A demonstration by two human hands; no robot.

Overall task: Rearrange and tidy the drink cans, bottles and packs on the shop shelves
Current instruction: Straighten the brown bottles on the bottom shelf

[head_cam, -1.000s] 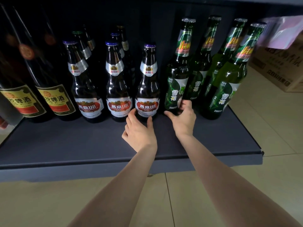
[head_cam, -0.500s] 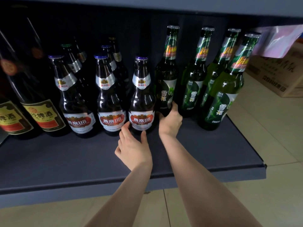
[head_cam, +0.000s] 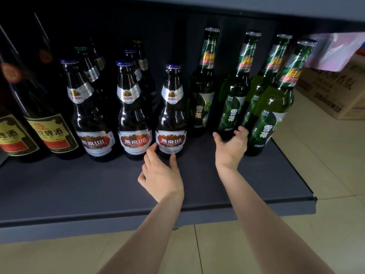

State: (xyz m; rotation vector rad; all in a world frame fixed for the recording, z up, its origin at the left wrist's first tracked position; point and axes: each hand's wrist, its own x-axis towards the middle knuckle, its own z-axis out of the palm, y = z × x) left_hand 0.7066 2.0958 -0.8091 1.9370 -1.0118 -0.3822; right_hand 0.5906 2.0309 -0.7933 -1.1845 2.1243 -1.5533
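- A dark grey shelf (head_cam: 79,186) with a smooth matt top and a rounded front lip holds rows of upright glass beer bottles.
- Three brown bottles stand in the front row, each with a purple cap, a silver neck foil and a red-and-white oval label; more of the same stand behind them in shadow.
- The left hand (head_cam: 161,176) reaches to the base of the rightmost brown bottle (head_cam: 171,115). Its fingers and thumb are spread either side of the base, fingertips touching or nearly touching the glass; no closed grip shows.
- Right of that stand four tall, slim green bottles with silver caps and glossy green-and-white labels.
- The right hand (head_cam: 231,148) is at the foot of the second green bottle (head_cam: 232,107), fingers loosely curved and apart around its base; whether they clasp it cannot be told.
- The first green bottle (head_cam: 200,99) stands alone, just beside the brown bottle.
- At far left are two large dark bottles (head_cam: 49,125) with yellow-and-red labels.
- A cardboard box (head_cam: 331,93) sits on the pale tiled floor (head_cam: 325,155) at right.
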